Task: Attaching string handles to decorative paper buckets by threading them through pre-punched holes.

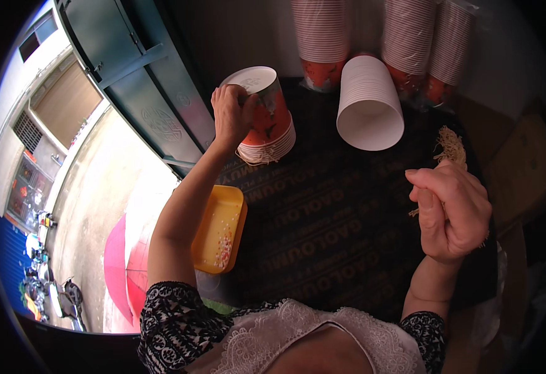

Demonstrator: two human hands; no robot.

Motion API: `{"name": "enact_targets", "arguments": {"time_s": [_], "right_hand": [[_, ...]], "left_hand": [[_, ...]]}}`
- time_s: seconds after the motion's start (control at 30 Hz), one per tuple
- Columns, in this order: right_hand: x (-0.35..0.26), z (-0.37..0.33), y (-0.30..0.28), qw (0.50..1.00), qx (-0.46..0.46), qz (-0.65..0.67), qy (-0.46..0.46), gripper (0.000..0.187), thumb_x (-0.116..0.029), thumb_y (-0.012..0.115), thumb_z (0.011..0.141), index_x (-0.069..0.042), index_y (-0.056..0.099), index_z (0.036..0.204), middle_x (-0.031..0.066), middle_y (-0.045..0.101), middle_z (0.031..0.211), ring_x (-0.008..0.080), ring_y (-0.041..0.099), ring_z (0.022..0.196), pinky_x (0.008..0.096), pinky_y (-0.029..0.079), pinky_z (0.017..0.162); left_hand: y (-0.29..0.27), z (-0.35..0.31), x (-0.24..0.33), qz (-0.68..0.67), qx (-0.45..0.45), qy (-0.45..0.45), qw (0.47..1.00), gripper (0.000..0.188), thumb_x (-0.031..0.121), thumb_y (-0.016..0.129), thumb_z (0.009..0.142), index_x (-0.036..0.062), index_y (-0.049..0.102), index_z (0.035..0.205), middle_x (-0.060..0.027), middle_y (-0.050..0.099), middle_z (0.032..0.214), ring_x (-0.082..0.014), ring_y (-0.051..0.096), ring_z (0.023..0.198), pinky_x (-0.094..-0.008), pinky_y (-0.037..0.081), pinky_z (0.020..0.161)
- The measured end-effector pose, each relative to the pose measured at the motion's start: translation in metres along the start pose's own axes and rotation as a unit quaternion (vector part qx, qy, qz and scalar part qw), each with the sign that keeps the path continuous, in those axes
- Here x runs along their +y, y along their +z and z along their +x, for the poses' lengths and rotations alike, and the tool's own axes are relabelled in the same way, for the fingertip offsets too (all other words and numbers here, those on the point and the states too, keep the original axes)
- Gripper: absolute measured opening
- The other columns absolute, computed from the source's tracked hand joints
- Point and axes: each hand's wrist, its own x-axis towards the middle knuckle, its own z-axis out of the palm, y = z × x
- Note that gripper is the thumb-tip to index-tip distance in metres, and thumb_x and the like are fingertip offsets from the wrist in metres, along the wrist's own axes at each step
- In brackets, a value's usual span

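Dim corner here, open green metal door (151, 103) letting in bright daylight, and a dark surface (322, 230) with faded print all over it. The stack of red paper cups (271, 118) being worked on stands upside down on the surface's far left, near the door, with stringy bits round its white bottom rims. Left hand (231, 115) is gripping its top edge; right hand (450, 209) is clenched by a clump of tan strands (450, 143), thin and frizzy, can't tell if any are pinched inside. My guess is it's partway: another nested stack (369, 103), ribbed and matte white, lies on its side with no strands showing, and the tall stacks (407, 37) behind sit in crinkly clear plastic. Shiny yellow tray (207, 234) holds pink-and-white bits, no clue what for.
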Motion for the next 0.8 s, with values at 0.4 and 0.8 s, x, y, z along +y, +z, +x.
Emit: {"name": "enact_targets", "arguments": {"time_s": [0.4,0.8], "right_hand": [[0.031,-0.002,-0.017,0.994,0.081,0.004,0.077,0.01,0.002,0.055,0.086,0.003,0.065,0.087,0.0066,0.059,0.062,0.0106,0.057,0.054,0.0239,0.043,0.05],[0.197,-0.076,0.028,0.921,0.006,-0.143,0.363,0.014,-0.014,0.064,0.083,-0.001,0.058,0.083,0.0182,0.064,0.084,0.0369,0.062,0.081,0.0429,0.049,0.069]], "left_hand": [[-0.007,-0.007,0.007,0.021,-0.01,-0.009,1.0,0.023,0.016,0.066,0.076,0.0056,0.052,0.09,-0.0122,0.057,0.086,-0.0331,0.056,0.089,-0.0478,0.035,0.098],[0.031,0.054,0.13,-0.145,-0.092,-0.092,0.981,0.012,0.012,0.061,0.084,0.0016,0.056,0.087,-0.021,0.062,0.078,-0.0394,0.062,0.072,-0.0434,0.049,0.064]]}}
